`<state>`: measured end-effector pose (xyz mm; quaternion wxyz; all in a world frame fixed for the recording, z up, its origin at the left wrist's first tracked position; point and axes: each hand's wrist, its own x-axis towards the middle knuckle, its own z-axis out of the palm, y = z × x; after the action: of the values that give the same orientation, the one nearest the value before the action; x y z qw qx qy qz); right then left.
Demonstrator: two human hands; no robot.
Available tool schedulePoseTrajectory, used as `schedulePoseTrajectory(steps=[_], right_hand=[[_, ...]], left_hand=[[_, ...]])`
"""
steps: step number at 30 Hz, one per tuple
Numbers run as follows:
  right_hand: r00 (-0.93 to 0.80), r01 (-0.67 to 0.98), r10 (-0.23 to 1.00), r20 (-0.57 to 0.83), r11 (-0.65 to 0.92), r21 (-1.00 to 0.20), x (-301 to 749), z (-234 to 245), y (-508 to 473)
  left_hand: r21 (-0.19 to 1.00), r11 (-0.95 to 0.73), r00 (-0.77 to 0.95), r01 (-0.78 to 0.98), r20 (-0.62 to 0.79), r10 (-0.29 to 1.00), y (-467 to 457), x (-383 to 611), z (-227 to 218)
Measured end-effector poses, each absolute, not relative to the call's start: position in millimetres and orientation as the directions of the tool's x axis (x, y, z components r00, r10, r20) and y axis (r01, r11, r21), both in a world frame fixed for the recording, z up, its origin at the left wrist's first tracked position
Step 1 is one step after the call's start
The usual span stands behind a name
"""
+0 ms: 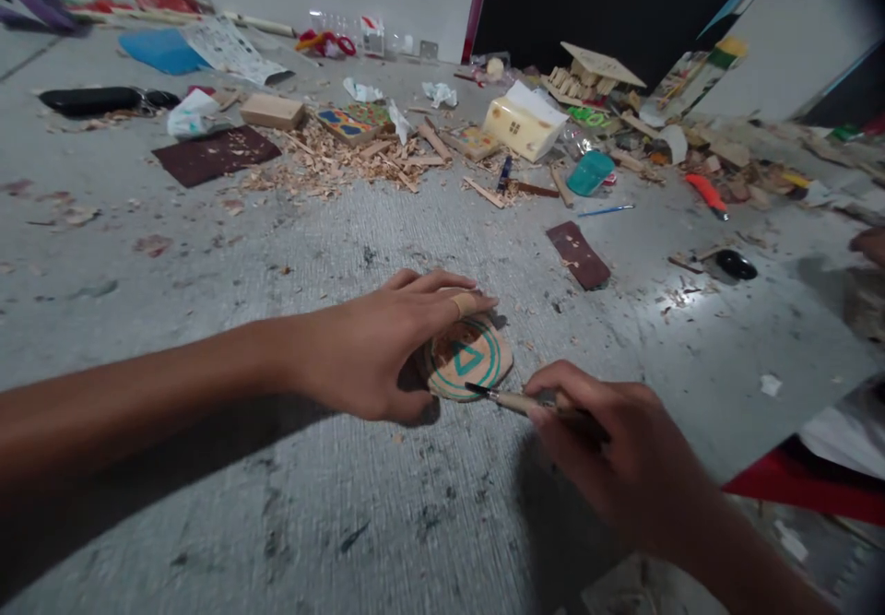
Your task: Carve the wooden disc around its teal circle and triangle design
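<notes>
A rounded wooden disc (492, 357) lies flat on the grey floor, marked with green rings and a green triangle, with a brown patch on its upper left. My left hand (387, 343) grips it from the left, thumb by the near edge and fingers over the far edge; a tan band wraps one finger. My right hand (601, 440) is closed around a slim tool (510, 400) with a pale handle and a short dark tip. That tip is at the disc's near side, on the green ring. Whether it is a blade or bristles is unclear.
Wood shavings (352, 163) are heaped ahead, near a wooden block (272, 111) and brown sandpaper (216, 154). A smaller sandpaper piece (579, 255), a blue brush (607, 211), a teal cup (590, 173) and an orange cutter (706, 195) lie to the right. Another person's hand (869, 244) shows at the right edge.
</notes>
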<state>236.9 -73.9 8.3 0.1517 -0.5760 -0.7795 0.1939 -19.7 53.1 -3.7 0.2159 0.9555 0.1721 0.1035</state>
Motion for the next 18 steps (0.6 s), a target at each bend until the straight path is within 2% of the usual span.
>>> schedulePoseTrajectory(steps=[4, 8, 11, 15, 18], right_hand=[[-0.376, 0.817, 0.927, 0.003, 0.333, -0.471, 237, 7, -66], [-0.462, 0.791, 0.887, 0.030, 0.427, -0.438, 232, 8, -55], [-0.449, 0.798, 0.893, 0.029, 0.415, -0.438, 228, 7, -49], [-0.361, 0.779, 0.929, 0.074, 0.345, -0.524, 228, 6, -46], [-0.379, 0.754, 0.921, 0.085, 0.361, -0.548, 234, 11, -47]], left_hand=[[0.430, -0.823, 0.896, 0.370, 0.069, 0.439, 56, -18, -3], [0.401, -0.835, 0.889, 0.377, 0.097, 0.447, 54, -14, -8], [0.398, -0.843, 0.894, 0.361, 0.110, 0.434, 55, -15, -10], [0.395, -0.847, 0.893, 0.355, 0.124, 0.432, 57, -17, -12], [0.389, -0.848, 0.894, 0.359, 0.119, 0.433, 55, -17, -11]])
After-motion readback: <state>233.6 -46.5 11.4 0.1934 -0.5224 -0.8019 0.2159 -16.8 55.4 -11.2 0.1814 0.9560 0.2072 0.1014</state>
